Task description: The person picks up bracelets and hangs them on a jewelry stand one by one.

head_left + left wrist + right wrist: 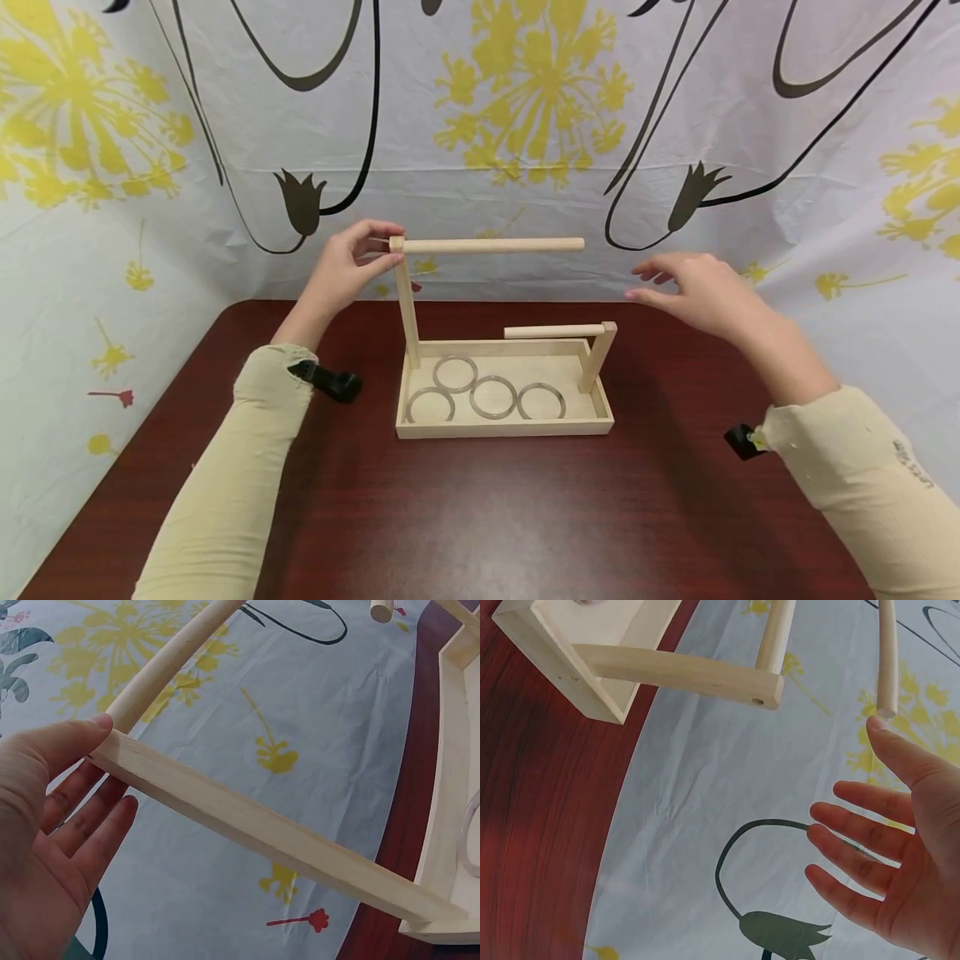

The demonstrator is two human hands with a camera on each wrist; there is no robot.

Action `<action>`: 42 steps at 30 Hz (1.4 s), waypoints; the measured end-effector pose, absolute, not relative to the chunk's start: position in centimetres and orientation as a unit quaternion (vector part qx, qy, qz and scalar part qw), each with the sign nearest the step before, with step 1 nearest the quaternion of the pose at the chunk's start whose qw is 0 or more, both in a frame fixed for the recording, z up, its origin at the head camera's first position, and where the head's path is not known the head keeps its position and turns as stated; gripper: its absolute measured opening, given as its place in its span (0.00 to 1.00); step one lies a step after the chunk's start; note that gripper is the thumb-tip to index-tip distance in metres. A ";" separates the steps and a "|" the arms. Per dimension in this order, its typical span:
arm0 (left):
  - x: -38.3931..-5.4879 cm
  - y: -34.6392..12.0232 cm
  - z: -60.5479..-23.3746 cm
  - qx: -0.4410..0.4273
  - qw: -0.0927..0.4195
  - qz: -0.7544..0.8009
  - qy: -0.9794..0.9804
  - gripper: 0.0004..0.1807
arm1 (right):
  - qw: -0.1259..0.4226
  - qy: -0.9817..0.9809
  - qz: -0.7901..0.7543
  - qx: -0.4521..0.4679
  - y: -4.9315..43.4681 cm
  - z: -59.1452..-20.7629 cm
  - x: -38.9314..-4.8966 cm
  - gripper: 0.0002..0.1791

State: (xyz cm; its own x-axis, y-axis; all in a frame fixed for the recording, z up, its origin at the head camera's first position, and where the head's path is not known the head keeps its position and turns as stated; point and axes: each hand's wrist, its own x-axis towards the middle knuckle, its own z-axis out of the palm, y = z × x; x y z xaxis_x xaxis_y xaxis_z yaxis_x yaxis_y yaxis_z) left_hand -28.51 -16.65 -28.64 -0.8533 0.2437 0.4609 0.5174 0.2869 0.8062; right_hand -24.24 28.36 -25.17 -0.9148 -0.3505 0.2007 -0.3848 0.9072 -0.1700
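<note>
A pale wooden tray (pixel 504 429) stands on the table with a tall post (pixel 407 308) at its left end and a short post (pixel 597 360) at its right. From the tall post's top a long round dowel (pixel 495 245) runs rightward; a shorter dowel (pixel 553 332) points left from the short post. My left hand (pixel 347 262) pinches the top of the tall post between thumb and fingers. Held in the air to the right of the long dowel's free end, my right hand (pixel 701 287) has its fingers spread and holds nothing. Several clear rings (pixel 492 397) lie flat in the tray.
The tray sits on a dark red-brown table (pixel 480 517). Behind it hangs a white cloth (pixel 480 108) with yellow and dark flower prints, which also rises at both sides. Black straps with small devices (pixel 341 383) are worn at the wrists.
</note>
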 end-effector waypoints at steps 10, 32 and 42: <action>-28.5 -16.8 -28.8 -0.219 0.131 -0.564 -0.785 0.17 | 0.086 -0.970 0.111 0.198 27.2 -24.9 -23.7 0.28; -28.9 -16.0 -29.9 -0.228 0.140 -0.601 -0.753 0.18 | 0.150 -0.919 0.228 0.284 23.1 -28.0 -20.9 0.18; -29.0 -16.4 -30.3 -0.230 0.138 -0.610 -0.745 0.18 | 0.127 -0.902 0.285 0.299 19.6 -29.5 -19.5 0.19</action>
State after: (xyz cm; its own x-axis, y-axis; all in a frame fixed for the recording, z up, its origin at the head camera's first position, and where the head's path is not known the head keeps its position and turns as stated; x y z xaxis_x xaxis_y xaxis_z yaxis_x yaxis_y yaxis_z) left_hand -28.96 -16.39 -30.34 -0.8556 0.1749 0.4872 0.5121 0.1483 0.8460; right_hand -19.50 19.61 -29.52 -0.7895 -0.4661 0.3992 -0.6109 0.6591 -0.4386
